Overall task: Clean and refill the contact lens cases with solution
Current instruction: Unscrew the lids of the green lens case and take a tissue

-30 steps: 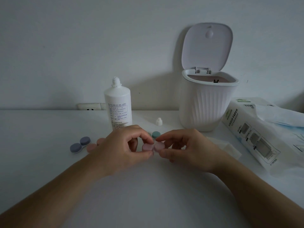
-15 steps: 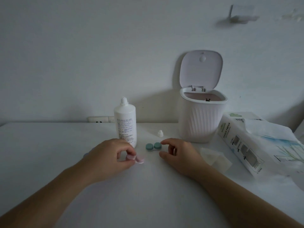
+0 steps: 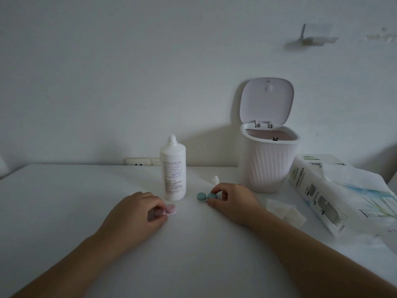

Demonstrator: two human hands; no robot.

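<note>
At centre frame, a small pink plastic lens case (image 3: pixel 169 209) is pinched on the white table (image 3: pixel 64 201) by the left hand (image 3: pixel 135 216); a teal lens case (image 3: pixel 207 196) is pinched by the right hand (image 3: pixel 233 203). "TISSUE PAPER" is read on the white pack (image 3: pixel 318 194) at right; the print on the white solution bottle (image 3: pixel 173 168) is illegible.

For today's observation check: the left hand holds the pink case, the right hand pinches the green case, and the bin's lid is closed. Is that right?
Not quite. The head view shows the bin's lid standing open. The rest holds: left hand on the pink case, right hand pinching the green case.
</note>
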